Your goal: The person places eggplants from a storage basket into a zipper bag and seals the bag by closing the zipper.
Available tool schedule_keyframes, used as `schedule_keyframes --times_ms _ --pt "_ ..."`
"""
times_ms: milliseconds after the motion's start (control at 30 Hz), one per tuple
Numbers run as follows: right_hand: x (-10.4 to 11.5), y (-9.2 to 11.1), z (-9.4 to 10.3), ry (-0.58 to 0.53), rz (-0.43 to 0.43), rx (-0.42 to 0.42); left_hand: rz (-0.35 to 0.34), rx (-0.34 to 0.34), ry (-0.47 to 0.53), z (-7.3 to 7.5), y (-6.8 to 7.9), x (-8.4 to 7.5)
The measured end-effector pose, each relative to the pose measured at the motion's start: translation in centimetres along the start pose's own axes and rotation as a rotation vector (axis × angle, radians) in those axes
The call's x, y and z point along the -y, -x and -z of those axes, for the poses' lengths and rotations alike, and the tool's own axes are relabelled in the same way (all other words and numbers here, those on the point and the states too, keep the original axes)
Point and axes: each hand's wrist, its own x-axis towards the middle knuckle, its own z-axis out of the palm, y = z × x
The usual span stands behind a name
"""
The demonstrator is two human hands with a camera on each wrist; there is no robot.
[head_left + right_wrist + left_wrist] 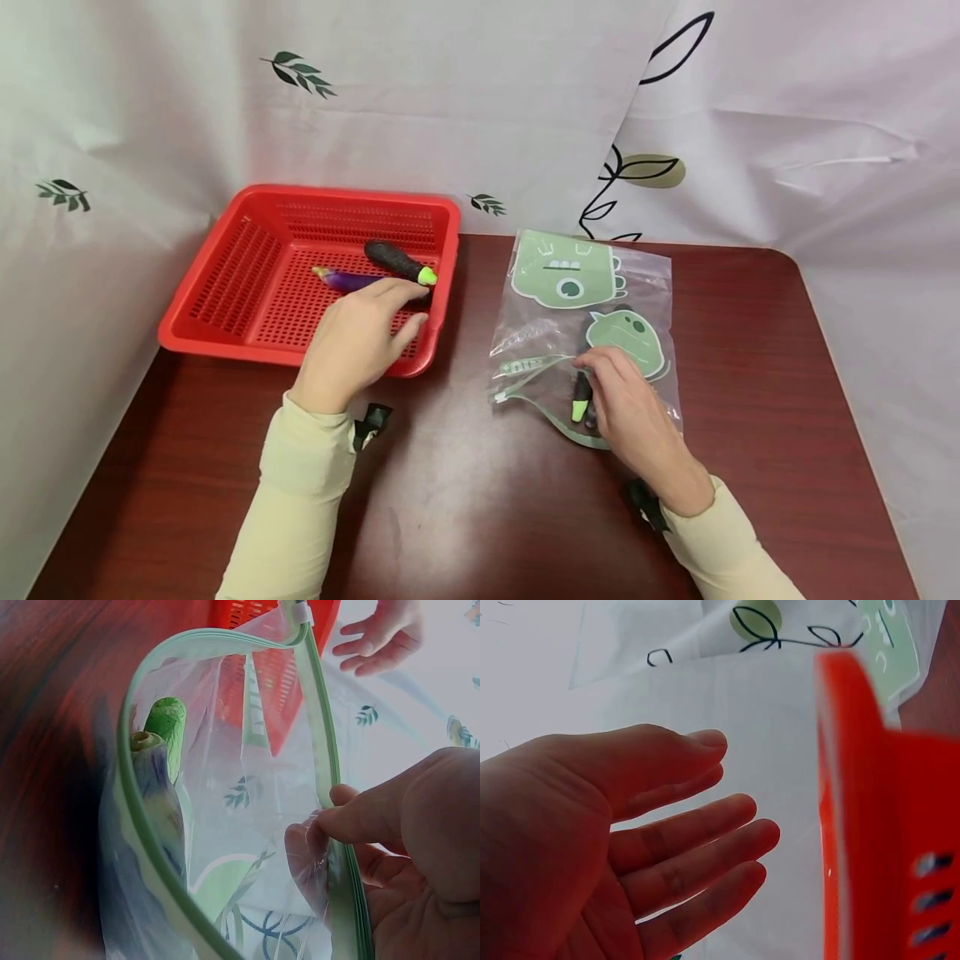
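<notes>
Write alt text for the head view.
A person's right hand pinches the edge of an open, clear zip bag with eggplants inside. The left hand hovers at a red basket where a black eggplant and a purple eggplant lie.

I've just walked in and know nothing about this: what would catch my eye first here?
Probably the bright red basket on the left side of the table, with a dark, green-tipped vegetable and a purple one inside and the left hand over its right part. Next, the clear zip bag with green cartoon prints, right of the basket, its open edge pinched by the right hand.
</notes>
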Motion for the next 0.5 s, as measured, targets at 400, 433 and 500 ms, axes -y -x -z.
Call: schedule_keyframes --times_ms 400,433,500 --pt "-0.2 0.0 -0.1 -0.006 0.0 0.007 0.064 0.086 -0.053 2.1 -0.9 2.1" --pt "-0.2 0.0 -0.1 -0.006 0.001 0.005 0.066 0.09 -0.059 2.3 -1.0 2.2" --pt "-0.2 0.0 -0.1 -0.007 0.003 0.002 0.064 0.098 -0.07 2.6 -1.3 2.6"
